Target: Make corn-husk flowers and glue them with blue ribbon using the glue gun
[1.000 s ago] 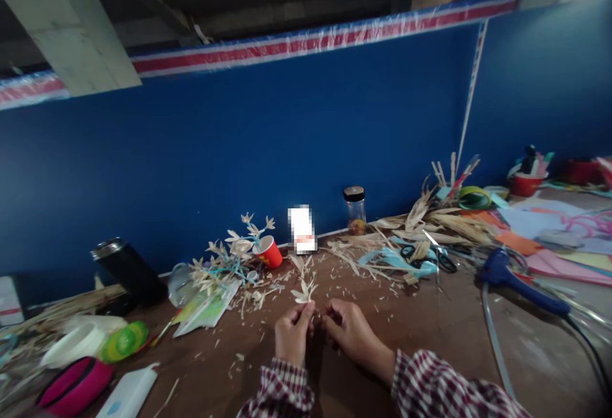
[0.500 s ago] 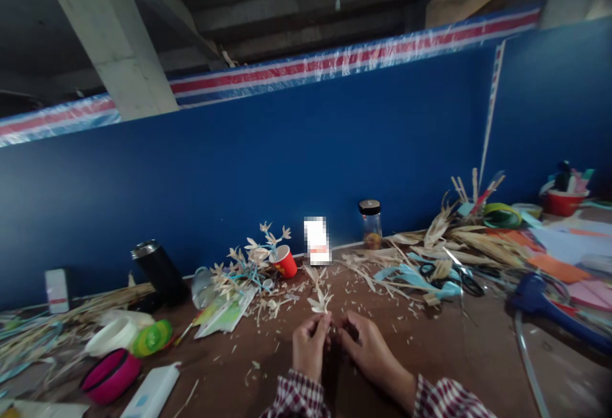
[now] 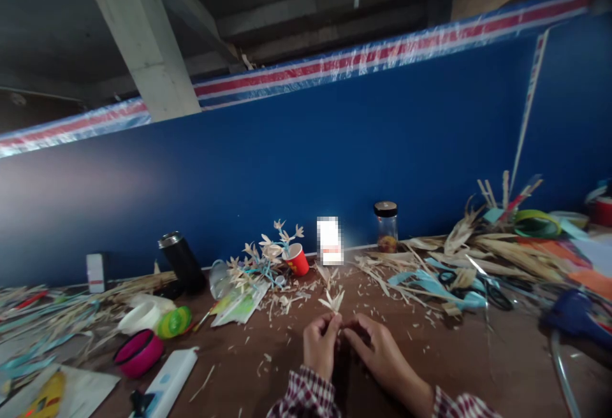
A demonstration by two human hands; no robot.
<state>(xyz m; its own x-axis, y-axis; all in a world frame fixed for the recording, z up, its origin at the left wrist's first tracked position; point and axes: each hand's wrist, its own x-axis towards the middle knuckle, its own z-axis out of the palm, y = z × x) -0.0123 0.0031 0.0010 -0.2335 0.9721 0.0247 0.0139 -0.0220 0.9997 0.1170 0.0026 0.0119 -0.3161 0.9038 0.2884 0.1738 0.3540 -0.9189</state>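
My left hand (image 3: 319,345) pinches the base of a pale corn-husk flower (image 3: 333,302) between thumb and fingers, its pointed petals spreading upward. Close beside it is my right hand (image 3: 377,346), with thumb and forefinger pressed together near the flower's base. Whatever lies between those right fingertips is too small to make out. Beyond the hands, finished husk flowers on blue stems (image 3: 268,255) lean by a red paper cup (image 3: 297,260). Small husk scraps (image 3: 287,303) are scattered over the brown table (image 3: 268,373).
Scissors (image 3: 492,287), blue strips and dry husks (image 3: 459,239) lie at right, near a blue glue gun (image 3: 574,313). A lidded jar (image 3: 386,227) stands against the blue partition (image 3: 335,150). At left are a black flask (image 3: 182,264), a pink bowl-shaped item (image 3: 138,353) and a white power strip (image 3: 172,380).
The view has turned left, so table items appear farther right. Both hands stay close together, and the flower remains in my left fingers, now standing more upright.
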